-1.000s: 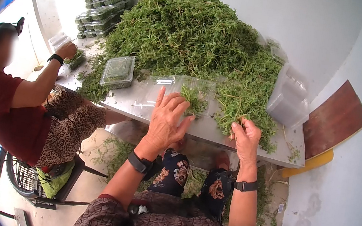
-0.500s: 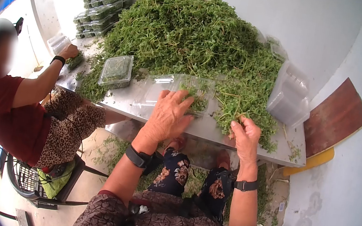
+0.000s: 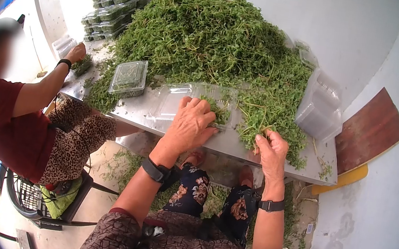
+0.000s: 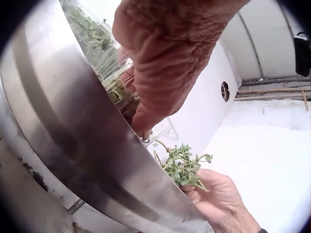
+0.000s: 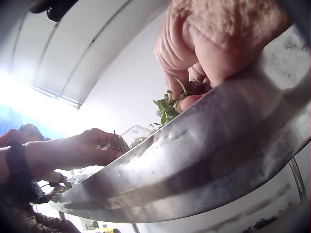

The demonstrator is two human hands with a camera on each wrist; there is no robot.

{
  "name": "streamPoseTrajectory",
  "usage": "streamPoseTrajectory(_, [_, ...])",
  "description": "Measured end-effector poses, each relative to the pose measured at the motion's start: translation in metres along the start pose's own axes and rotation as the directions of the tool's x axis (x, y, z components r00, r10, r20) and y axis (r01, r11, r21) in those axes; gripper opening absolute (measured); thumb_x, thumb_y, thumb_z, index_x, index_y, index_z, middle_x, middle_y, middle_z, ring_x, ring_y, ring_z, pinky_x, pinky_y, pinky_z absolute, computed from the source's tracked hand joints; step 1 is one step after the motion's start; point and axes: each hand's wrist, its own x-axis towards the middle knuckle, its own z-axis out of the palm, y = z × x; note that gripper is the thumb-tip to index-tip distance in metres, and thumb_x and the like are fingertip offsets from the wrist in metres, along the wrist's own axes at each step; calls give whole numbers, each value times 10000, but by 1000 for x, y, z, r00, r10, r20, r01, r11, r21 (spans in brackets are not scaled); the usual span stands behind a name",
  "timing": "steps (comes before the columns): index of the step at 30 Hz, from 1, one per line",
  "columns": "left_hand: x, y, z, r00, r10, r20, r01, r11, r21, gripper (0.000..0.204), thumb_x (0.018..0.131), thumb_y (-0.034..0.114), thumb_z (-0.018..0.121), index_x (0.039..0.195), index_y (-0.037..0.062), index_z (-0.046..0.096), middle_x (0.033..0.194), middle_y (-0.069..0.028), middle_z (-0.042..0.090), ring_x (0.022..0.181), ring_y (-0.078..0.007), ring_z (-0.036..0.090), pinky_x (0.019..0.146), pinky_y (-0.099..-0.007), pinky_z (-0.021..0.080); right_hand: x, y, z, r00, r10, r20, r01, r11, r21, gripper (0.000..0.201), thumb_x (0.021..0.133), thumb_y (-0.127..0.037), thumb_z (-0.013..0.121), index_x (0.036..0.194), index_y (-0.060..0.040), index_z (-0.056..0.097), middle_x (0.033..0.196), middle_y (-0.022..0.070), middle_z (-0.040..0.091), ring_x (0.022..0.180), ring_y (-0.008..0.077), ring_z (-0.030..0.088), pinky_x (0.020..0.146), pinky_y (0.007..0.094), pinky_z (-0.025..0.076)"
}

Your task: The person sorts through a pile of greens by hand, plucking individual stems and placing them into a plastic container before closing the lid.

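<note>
In the head view, my left hand (image 3: 193,125) is bent over leafy greens (image 3: 220,111) lying in an open clear plastic container (image 3: 166,100). Seen from the right wrist, the fingers and thumb of that left hand (image 5: 92,148) close around some sprigs. My right hand (image 3: 272,151) pinches stems of a loose bunch (image 3: 257,115) near the table's front edge. Those sprigs (image 4: 181,167) stick out beyond the right hand's fingertips in the left wrist view. Part of the container is hidden beneath my left hand.
A large heap of greens (image 3: 206,39) covers the table's back. Empty containers (image 3: 320,106) are stacked at right; filled packs (image 3: 113,10) stand at back left. One closed box (image 3: 129,76) sits left of the open container. Another person (image 3: 11,118) works at the left end.
My left hand has come down onto the greens in the container, its raised fingers now bent. My right hand keeps its pinch in nearly the same place. The other person's hand has shifted slightly.
</note>
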Motion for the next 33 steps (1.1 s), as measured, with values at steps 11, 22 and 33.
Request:
streamPoseTrajectory(11, [6, -7, 0, 991, 0, 131, 1, 1000, -8, 127, 667, 112, 729, 780, 69, 691, 805, -52, 619, 875, -237, 585, 1001, -442, 328, 0, 0, 0, 1000, 8, -2, -8, 1000, -13, 148, 870, -77, 629, 950, 47, 629, 734, 5, 598, 581, 62, 522, 528, 226, 448])
streamPoseTrajectory(22, [8, -19, -27, 964, -58, 259, 53, 998, 26, 292, 655, 94, 694, 945, 69, 690, 958, -65, 671, 1046, -245, 586, 1130, -524, 220, 1, 0, 0, 1000, 9, 5, -9, 1000, 27, 110, 867, -44, 630, 931, 46, 625, 733, 0, 586, 570, 58, 507, 514, 223, 439])
streamPoseTrajectory(33, [9, -3, -5, 986, -53, 161, 65, 995, -75, 452, 657, 334, 795, 953, 11, 683, 1009, -105, 648, 1087, -281, 558, 1150, -507, 216, 1, -2, 0, 1000, 15, -4, -15, 1000, 14, 94, 861, -34, 636, 909, 44, 613, 734, 8, 581, 574, 64, 509, 512, 226, 436])
